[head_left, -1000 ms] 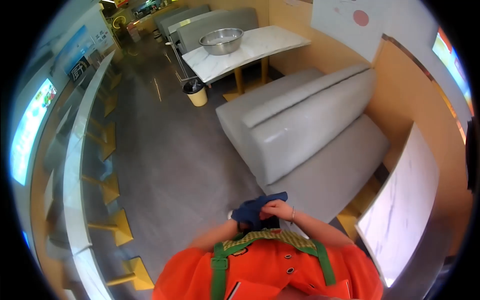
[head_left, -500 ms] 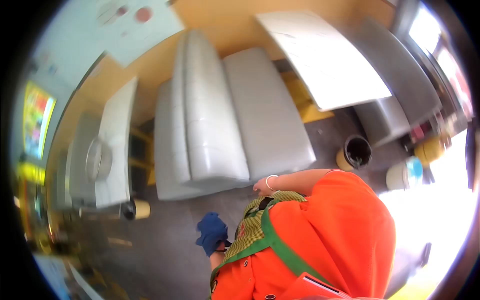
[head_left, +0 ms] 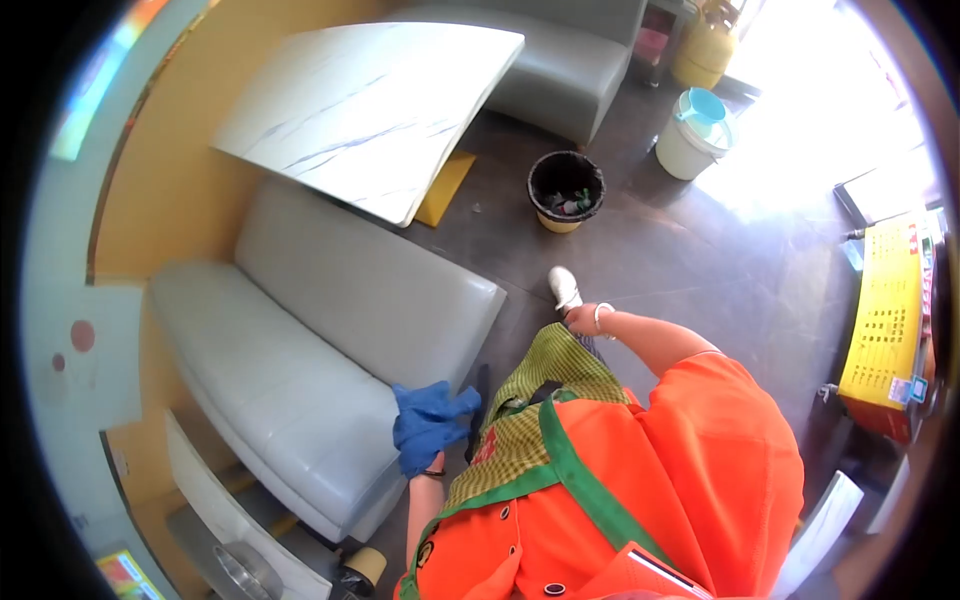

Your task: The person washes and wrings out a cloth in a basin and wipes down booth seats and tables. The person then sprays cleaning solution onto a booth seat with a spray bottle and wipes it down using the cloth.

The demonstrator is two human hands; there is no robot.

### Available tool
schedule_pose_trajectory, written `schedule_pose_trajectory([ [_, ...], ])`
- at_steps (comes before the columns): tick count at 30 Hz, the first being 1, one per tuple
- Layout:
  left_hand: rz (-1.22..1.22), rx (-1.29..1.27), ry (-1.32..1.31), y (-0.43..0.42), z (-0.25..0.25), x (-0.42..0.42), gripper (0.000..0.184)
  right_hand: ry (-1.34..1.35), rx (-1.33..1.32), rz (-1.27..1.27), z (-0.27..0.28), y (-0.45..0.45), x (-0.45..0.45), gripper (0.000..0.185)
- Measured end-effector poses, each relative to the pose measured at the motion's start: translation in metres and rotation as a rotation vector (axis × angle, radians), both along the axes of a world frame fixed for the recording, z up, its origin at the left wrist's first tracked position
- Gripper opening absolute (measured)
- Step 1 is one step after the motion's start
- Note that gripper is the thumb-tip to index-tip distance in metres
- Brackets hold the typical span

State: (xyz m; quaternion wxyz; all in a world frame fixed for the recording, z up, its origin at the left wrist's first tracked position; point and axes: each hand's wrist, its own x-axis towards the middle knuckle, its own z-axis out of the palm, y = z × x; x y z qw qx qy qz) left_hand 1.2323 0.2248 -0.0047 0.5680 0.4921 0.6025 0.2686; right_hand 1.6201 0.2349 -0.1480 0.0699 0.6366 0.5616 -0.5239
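Observation:
A crumpled blue cloth (head_left: 430, 425) hangs at my left hand (head_left: 434, 466), beside the end of the grey padded bench. The cloth covers most of the fingers, and a dark band circles the wrist. My right hand (head_left: 580, 319), with a pale bangle on its wrist, hangs in front of the checked apron (head_left: 540, 380), above a white shoe (head_left: 564, 286). Its fingers are curled in, and I see nothing in them.
Around me are the grey bench (head_left: 350, 290), a marble-patterned table (head_left: 370, 110), a black-lined bin (head_left: 566, 190) with rubbish inside, a white bucket (head_left: 688, 145), a yellow gas cylinder (head_left: 706, 48) and a yellow box (head_left: 880, 320). A metal bowl (head_left: 245, 570) sits on another table lower left.
The view has turned to the right, so the bin and bucket now lie ahead of me and the bench is nearer on my left. The blue cloth stays at my left hand.

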Motion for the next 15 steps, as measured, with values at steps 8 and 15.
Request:
schedule_pose_trajectory([
  [8,-0.083,-0.398,0.117,0.109,-0.077,0.171,0.081,-0.218,0.006,-0.586,-0.174,0.170,0.194,0.038],
  [15,-0.003,-0.702,0.241,0.156,-0.132,0.255,0.082,-0.316,-0.253,-0.919,-0.322,0.296,0.260,0.045],
])
